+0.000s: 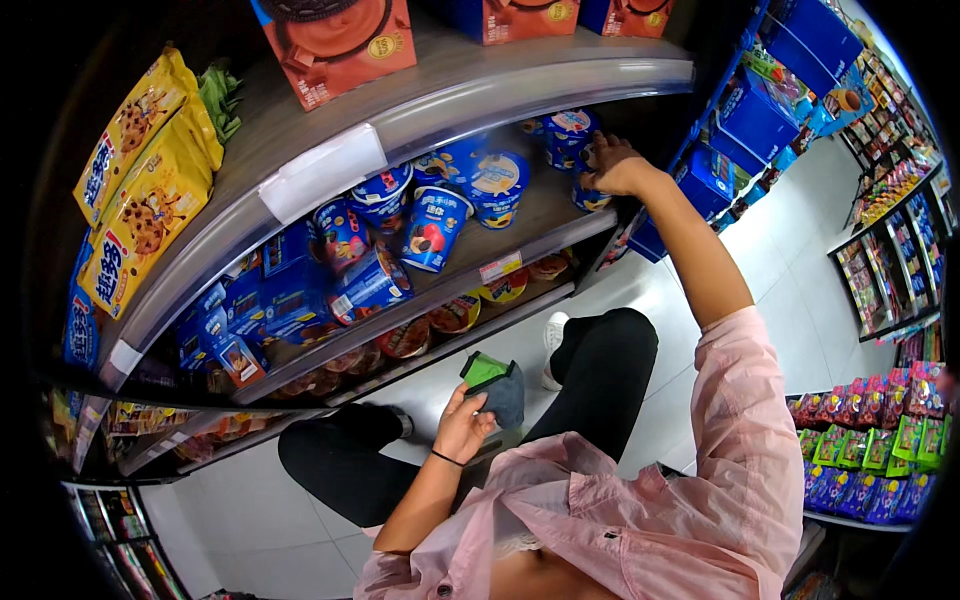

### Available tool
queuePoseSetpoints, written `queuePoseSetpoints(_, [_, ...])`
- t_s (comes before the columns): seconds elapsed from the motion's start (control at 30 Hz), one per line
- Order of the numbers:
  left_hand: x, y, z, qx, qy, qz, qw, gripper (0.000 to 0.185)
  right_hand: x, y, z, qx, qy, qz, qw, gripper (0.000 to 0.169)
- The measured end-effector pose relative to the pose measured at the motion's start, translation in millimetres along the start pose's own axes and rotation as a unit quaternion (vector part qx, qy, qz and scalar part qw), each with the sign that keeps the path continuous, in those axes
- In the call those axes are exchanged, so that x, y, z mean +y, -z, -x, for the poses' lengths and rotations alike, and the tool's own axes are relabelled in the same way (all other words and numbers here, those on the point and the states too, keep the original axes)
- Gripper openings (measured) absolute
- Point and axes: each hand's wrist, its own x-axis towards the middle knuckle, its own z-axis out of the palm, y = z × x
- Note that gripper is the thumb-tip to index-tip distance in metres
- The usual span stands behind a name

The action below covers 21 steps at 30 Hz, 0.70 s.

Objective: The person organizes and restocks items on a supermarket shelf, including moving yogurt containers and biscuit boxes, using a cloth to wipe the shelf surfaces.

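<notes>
My left hand (466, 429) holds a folded green and dark grey cloth (499, 390) above the floor, between my bent knees. My right hand (619, 166) reaches onto the shelf at its right end, its fingers around the upper part of a blue snack cup (590, 196). Just behind it stands another blue cup (568, 139). Further left on the same shelf, an upright blue cup (500, 189) stands beside a tilted one (437, 229), and one cup (373, 283) lies on its side.
The upper shelf's edge (450, 97) overhangs the cups and carries Oreo boxes (345, 45) and yellow cookie bags (146, 217). Below are bowl-shaped packs (454, 311). Blue boxes (754, 124) hang on a rack at the right. A shelf of bagged sweets (870, 442) stands at the lower right.
</notes>
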Motion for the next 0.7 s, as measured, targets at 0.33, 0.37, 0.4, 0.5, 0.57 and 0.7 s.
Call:
queuePoseSetpoints(0.33, [-8, 10, 13, 0.026, 0.010, 0.010, 1.000, 0.036, -48, 7, 24, 0.352, 0.119, -0.065, 0.926, 0.102])
queuePoseSetpoints(0.37, [-11, 10, 13, 0.023, 0.014, 0.014, 1.000, 0.036, -57, 11, 20, 0.331, 0.157, -0.161, 0.916, 0.101])
queuePoseSetpoints(0.4, [-11, 13, 15, 0.026, 0.016, 0.005, 1.000, 0.037, -81, 9, 8, 0.341, 0.183, -0.238, 0.891, 0.095])
queuePoseSetpoints(0.5, [-12, 11, 18, 0.032, 0.012, -0.012, 0.999, 0.037, -121, 16, -20, 0.291, 0.189, -0.351, 0.870, 0.075])
queuePoseSetpoints(0.57, [-15, 11, 17, 0.023, 0.007, -0.021, 0.999, 0.039, -124, 9, -39, 0.268, 0.172, -0.390, 0.864, 0.068])
queuePoseSetpoints(0.7, [-10, 16, 25, 0.036, -0.019, -0.015, 0.999, 0.040, -123, 31, -19, 0.226, 0.103, -0.397, 0.884, 0.064])
